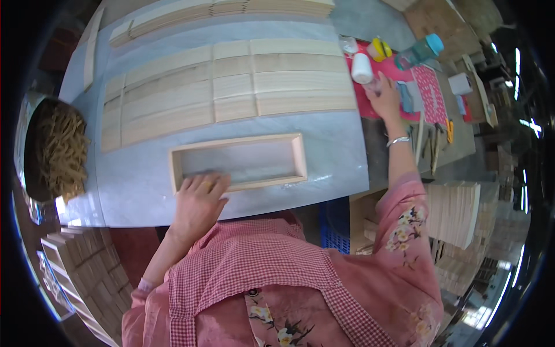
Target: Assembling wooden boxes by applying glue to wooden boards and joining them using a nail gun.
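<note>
A shallow rectangular wooden frame (237,140) lies near the front edge of the pale table, its inside showing the tabletop. My left hand (199,202) is over the frame's near left corner, fingers bent across the near rim and thumb out to the side; the fingertips are slightly blurred. Off to the right, my right hand (386,99) is stretched to a red mat, thumb and fingers around a small clear container (374,87). Right beside it is a white bottle (362,68). Part of the container is hidden by my fingers.
Flat wooden slats (231,84) lie in rows beyond the frame, with stacked strips (219,8) farther back. A basket of curled shavings (58,150) stands left. On the red mat (430,95) are a teal-capped bottle (419,51) and a yellow object (380,50). Hand tools (435,144) lie nearby.
</note>
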Available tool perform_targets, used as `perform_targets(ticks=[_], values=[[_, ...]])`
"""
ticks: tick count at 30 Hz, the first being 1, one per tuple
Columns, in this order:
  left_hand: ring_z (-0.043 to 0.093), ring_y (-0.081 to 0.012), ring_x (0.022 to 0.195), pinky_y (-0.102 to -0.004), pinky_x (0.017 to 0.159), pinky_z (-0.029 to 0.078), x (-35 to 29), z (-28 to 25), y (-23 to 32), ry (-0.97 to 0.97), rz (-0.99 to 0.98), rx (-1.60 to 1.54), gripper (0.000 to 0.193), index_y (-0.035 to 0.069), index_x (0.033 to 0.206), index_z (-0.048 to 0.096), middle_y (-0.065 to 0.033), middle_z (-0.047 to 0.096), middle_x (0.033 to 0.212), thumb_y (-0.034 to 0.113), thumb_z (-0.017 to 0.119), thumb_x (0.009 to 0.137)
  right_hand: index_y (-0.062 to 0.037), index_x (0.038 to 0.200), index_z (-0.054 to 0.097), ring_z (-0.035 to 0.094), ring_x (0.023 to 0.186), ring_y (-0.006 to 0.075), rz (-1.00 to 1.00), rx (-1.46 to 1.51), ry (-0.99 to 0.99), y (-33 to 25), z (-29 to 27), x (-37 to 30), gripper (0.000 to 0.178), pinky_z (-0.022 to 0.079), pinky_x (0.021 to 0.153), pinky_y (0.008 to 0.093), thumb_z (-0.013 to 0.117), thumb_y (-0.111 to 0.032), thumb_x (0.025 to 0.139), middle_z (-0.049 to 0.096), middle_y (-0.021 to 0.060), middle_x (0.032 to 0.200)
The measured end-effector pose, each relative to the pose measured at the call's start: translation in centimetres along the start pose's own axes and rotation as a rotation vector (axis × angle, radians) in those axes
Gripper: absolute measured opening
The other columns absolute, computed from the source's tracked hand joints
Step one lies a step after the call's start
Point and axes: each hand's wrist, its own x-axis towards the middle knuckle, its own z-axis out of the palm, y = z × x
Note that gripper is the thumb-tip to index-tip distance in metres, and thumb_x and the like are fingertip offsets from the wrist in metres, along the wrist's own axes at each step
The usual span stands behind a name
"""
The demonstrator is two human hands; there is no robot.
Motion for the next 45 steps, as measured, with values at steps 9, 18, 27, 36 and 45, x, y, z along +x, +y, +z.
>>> perform_targets(ticks=[9,18,27,36,45], values=[[0.063,-0.0235,0.079,-0.0356,0.075,0.051,-4.1,-5.2,-4.9,0.491,-0.374,-0.288,0.026,0.006,0.106,0.068,-0.0063,0.067,0.087,0.001,0.072,0.081,-0.0024,0.112,0.071,0.069,0.085,0.0292,-0.086,0.244,0.055,5.5,-3.2,-0.3,0.029,0.055,0.076,0.0387,0.066,-0.016,0.087,0.075,0.0162,0.103],[0.042,-0.0077,0.065,-0.0228,0.059,0.039,-10.5,-11.2,-6.9,1.071,-0.868,-0.225,0.013,0.001,0.092,0.063,0.0005,0.056,0.074,0.009,0.073,0.09,-0.0035,0.133,0.057,0.03,0.149,0.042,-0.973,0.475,-0.36,-28.9,-2.9,-21.2,0.048,0.03,0.119,0.0526,0.059,-0.011,0.086,0.042,0.0187,0.155],[0.043,-0.0077,0.067,-0.0225,0.063,0.04,-13.8,-13.7,-6.3,1.254,-0.829,-0.341,0.014,0.001,0.094,0.063,0.0015,0.056,0.075,0.011,0.073,0.091,-0.0083,0.131,0.059,0.04,0.14,0.0394,-1.37,0.869,-0.3,-53.4,2.4,-23.4,0.044,0.03,0.12,0.0471,0.058,-0.01,0.087,0.051,0.0181,0.145],[0.043,-0.0077,0.068,-0.0225,0.064,0.041,-19.6,-13.0,-7.9,1.358,-0.919,-0.25,0.014,0.001,0.099,0.064,0.0018,0.057,0.077,0.009,0.071,0.091,-0.012,0.119,0.067,0.04,0.142,0.04,-1.225,0.635,-0.391,-43.5,-1.1,-21.5,0.033,0.036,0.118,0.0469,0.06,-0.005,0.088,0.049,0.0124,0.151],[0.046,-0.0112,0.073,-0.0237,0.067,0.042,-17.1,-12.8,-8.0,1.095,-0.984,-0.163,0.019,0.001,0.105,0.067,0.0004,0.057,0.083,0.01,0.072,0.09,-0.0096,0.08,0.062,0.055,0.089,0.0303,-1.33,1.19,-0.232,-58.1,4.4,-20.8,0.024,0.046,0.086,0.041,0.078,-0.018,0.064,0.061,0.0062,0.085]])
